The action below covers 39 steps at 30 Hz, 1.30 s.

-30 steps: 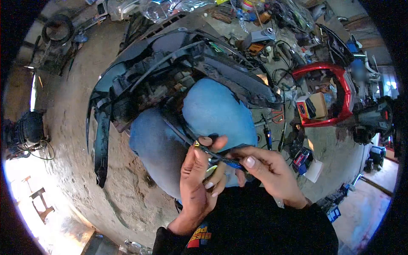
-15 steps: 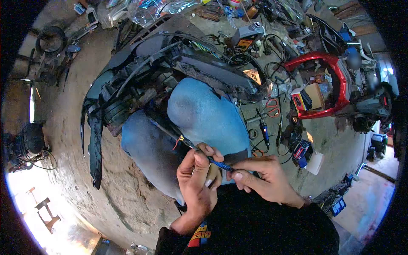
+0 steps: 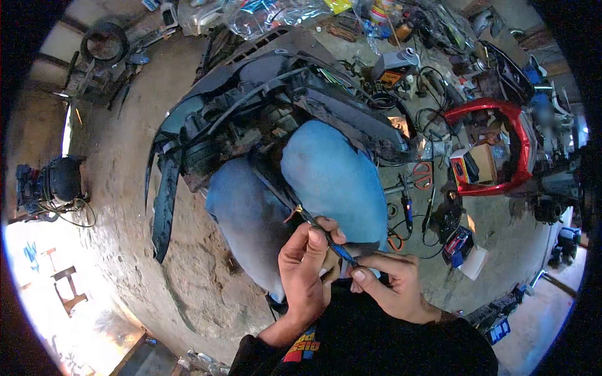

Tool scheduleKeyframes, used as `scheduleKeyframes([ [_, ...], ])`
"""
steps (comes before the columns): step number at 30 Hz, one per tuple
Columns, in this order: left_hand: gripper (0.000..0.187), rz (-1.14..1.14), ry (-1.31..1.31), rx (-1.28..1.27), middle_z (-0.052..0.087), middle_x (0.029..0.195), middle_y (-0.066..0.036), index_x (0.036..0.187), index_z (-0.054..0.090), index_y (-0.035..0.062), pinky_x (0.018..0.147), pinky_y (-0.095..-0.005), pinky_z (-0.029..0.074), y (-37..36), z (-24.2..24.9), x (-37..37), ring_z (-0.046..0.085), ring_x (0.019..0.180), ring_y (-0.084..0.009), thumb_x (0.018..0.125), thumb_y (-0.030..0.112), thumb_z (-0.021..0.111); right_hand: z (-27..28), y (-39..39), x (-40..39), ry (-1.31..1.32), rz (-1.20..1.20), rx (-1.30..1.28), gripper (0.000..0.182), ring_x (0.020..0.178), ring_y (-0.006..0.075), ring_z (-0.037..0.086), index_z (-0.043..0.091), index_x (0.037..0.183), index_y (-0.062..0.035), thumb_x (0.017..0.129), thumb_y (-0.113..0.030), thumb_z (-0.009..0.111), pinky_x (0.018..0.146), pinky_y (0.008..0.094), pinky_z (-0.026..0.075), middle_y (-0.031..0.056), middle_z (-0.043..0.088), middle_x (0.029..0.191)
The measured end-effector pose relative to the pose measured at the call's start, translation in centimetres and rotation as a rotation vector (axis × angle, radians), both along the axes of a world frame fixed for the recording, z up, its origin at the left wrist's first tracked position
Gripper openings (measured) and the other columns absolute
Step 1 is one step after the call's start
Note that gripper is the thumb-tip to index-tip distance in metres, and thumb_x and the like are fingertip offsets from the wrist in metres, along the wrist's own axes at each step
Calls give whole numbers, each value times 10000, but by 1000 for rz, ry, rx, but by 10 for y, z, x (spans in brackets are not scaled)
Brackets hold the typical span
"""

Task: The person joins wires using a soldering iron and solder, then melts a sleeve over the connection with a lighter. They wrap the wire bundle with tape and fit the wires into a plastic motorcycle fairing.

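Observation:
A thin dark cable (image 3: 281, 193) runs from the scooter body (image 3: 251, 103) between my knees to my hands. Its end section looks blue, perhaps tape or a sleeve; I cannot make out which. My left hand (image 3: 304, 266) pinches the cable between thumb and fingers, just short of the blue section (image 3: 342, 251). At the far end of that section, my right hand (image 3: 395, 285) grips it between thumb and index finger. A small yellow and reddish bit of wire (image 3: 296, 212) pokes out above my left hand.
The dark scooter body lies directly ahead of my knees. To the right are a red plastic fairing (image 3: 523, 141), an open box (image 3: 480, 164), orange-handled pliers or scissors (image 3: 422, 175), a screwdriver-like tool (image 3: 407, 210) and loose cables. An oil bottle (image 3: 396, 62) stands farther back.
The view has shifted, so the scene sits farther right. Both hands keep their grip on the cable, whose blue section now slants more steeply downward to the right.

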State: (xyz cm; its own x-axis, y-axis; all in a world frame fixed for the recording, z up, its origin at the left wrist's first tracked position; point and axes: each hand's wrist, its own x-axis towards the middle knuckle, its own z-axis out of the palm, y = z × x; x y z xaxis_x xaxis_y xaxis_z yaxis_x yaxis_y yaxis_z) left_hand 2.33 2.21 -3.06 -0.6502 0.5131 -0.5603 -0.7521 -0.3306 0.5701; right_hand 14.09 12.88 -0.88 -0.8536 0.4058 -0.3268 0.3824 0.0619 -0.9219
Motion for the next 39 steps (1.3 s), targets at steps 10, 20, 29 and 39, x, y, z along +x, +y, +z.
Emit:
scheduleKeyframes([
  [10,293,22,-52,50,585,905,-16,1077,614,19,430,-185,261,-15,-4,-1,328,501,-7,1026,301,556,-4,-3,-10,108,150,306,140,681,202,678,733,909,12,860,-119,731,613,316,511,101,702,779],
  [20,355,-166,-31,-91,561,799,15,1155,623,28,435,-187,239,-34,7,-8,327,498,-10,1041,344,510,24,33,-51,0,-84,102,212,651,127,697,728,1093,-40,921,-156,686,596,265,546,97,733,818],
  [29,375,-200,-31,-81,478,682,54,1051,646,42,451,-187,226,-59,22,-33,320,499,-11,1026,393,516,26,19,-98,-141,361,-181,335,507,131,650,589,1305,-24,1001,-158,553,527,286,504,69,668,639],
  [39,408,-238,63,-249,472,651,49,1114,649,22,447,-188,232,-63,34,-47,353,513,-18,1016,398,525,25,18,-100,-2,253,-34,255,482,103,600,662,1206,-66,968,-143,615,508,272,477,71,636,615],
])
